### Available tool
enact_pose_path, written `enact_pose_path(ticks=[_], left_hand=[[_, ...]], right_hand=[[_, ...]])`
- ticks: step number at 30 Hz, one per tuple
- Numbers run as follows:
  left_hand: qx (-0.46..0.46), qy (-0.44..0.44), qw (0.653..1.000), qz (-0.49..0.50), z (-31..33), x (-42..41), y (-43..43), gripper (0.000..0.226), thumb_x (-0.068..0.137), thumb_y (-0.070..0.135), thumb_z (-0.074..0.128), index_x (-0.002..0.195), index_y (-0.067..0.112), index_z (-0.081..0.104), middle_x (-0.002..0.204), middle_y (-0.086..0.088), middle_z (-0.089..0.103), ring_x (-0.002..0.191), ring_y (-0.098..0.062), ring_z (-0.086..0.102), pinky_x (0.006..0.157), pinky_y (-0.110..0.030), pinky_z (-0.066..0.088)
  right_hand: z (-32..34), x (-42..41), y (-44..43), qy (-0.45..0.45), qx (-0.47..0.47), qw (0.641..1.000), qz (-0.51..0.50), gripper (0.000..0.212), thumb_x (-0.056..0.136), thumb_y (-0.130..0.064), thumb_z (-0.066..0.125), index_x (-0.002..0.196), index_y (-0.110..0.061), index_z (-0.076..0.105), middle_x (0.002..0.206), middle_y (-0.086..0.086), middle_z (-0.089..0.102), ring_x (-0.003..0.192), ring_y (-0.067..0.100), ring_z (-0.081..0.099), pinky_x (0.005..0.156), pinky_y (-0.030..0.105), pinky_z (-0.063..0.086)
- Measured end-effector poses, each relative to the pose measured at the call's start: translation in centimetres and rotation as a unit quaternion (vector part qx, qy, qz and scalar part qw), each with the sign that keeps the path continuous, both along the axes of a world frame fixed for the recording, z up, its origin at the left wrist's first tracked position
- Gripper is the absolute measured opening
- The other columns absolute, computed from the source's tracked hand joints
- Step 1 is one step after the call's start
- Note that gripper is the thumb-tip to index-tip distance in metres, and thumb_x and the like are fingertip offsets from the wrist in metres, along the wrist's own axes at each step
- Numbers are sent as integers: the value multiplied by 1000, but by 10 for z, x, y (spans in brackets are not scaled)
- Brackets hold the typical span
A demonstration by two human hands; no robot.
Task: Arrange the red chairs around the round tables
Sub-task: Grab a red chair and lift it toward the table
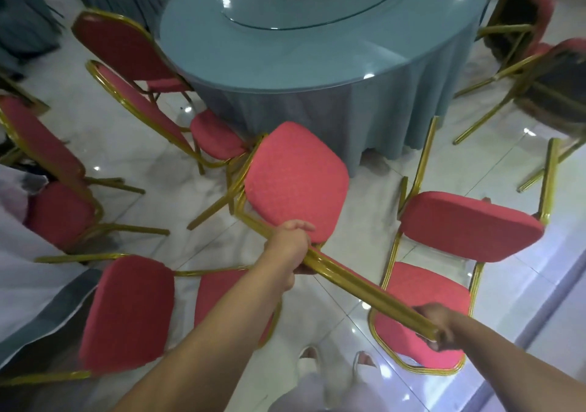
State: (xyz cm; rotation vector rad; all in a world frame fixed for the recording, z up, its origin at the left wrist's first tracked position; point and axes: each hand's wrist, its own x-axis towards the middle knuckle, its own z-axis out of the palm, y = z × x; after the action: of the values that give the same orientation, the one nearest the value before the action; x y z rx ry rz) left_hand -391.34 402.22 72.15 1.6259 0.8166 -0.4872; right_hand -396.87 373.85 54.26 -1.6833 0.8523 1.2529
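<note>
From the head view, a tilted red chair (296, 183) is held in front of the person, its seat cushion facing up towards the camera and lying just before the draped skirt of the round table (317, 62). The left hand (290, 240) is wrapped round the gold frame (358, 284) right at the cushion's near edge; the right hand (439, 329) grips the same bar at its far end, so the 2 hands are well apart. A glass turntable (317, 12) sits on the tabletop. 2 upright chairs (120, 40) stand at the table's left side. A tipped chair (469, 224) lies to the right, and another (126, 310) at lower left on the glossy tiled floor (152, 189).
</note>
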Motion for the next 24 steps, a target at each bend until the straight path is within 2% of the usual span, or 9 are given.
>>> enact_pose_path(ticks=[3, 6, 8, 10, 11, 13, 16, 21, 24], left_hand=[[-15, -22, 1000, 12, 2, -2, -4, 35, 87, -3, 40, 91, 19, 66, 58, -3, 57, 42, -16, 58, 41, -27, 48], [-50, -5, 999, 11, 1, 2, -5, 30, 87, -4, 42, 89, 17, 64, 40, 3, 54, 33, -15, 56, 38, -28, 48], [-62, 32, 998, 7, -7, 5, -9, 31, 87, -4, 40, 90, 16, 63, 54, -4, 61, 38, -18, 59, 40, -31, 50], [-46, 61, 997, 9, -21, 2, -9, 34, 87, -5, 38, 96, 15, 64, 81, -12, 62, 52, -22, 60, 39, -27, 49], [-36, 58, 998, 2, -30, 1, -7, 34, 88, -4, 39, 97, 15, 66, 85, -12, 60, 55, -21, 58, 38, -24, 47], [-38, 25, 999, -2, -35, 7, -5, 29, 90, 1, 45, 93, 17, 69, 77, -6, 58, 48, -16, 59, 43, -25, 50], [-7, -26, 1000, -6, -24, 34, -5, 28, 88, 1, 48, 92, 20, 68, 68, -3, 57, 41, -13, 61, 48, -32, 54], [22, -102, 994, 31, -5, 68, 4, 15, 99, 14, 47, 101, 20, 62, 67, -1, 51, 60, -20, 59, 43, -30, 53], [40, -117, 991, 46, -1, 82, 22, 19, 101, 14, 44, 106, 17, 62, 75, -5, 51, 67, -24, 61, 42, -35, 57]], right_hand=[[14, -9, -15, -9, -15, 1000, -25, 24, 99, -4, 53, 80, 6, 66, 51, 11, 54, 39, 19, 48, 39, 23, 36], [25, -21, -42, 11, -52, 998, -45, 27, 94, -3, 57, 69, 3, 63, 45, 12, 54, 29, 18, 48, 32, 17, 32], [24, -27, -53, 23, -69, 994, -85, 30, 97, -8, 55, 68, -2, 58, 46, 12, 51, 30, 18, 45, 31, 14, 28], [17, -25, -53, 14, -80, 991, -109, 26, 98, -11, 53, 73, -6, 57, 52, 10, 53, 36, 19, 47, 32, 14, 28], [12, -23, -51, 8, -87, 989, -119, 27, 99, -12, 53, 72, -9, 55, 49, 7, 51, 34, 17, 45, 33, 13, 27], [5, -15, -48, 17, -88, 983, -162, 32, 98, -15, 50, 66, -13, 50, 42, 1, 43, 32, 13, 38, 36, 11, 23], [11, -1, -29, 44, -62, 980, -186, 29, 94, -18, 47, 66, -12, 53, 51, 2, 46, 48, 14, 40, 39, 10, 25], [25, 22, 14, 29, 52, 954, -295, 23, 90, -14, 49, 68, -9, 46, 45, 6, 44, 50, 15, 40, 39, 15, 30], [38, 31, 27, 6, 107, 929, -355, 14, 88, -8, 53, 77, -7, 44, 56, 10, 50, 52, 16, 45, 37, 14, 37]])
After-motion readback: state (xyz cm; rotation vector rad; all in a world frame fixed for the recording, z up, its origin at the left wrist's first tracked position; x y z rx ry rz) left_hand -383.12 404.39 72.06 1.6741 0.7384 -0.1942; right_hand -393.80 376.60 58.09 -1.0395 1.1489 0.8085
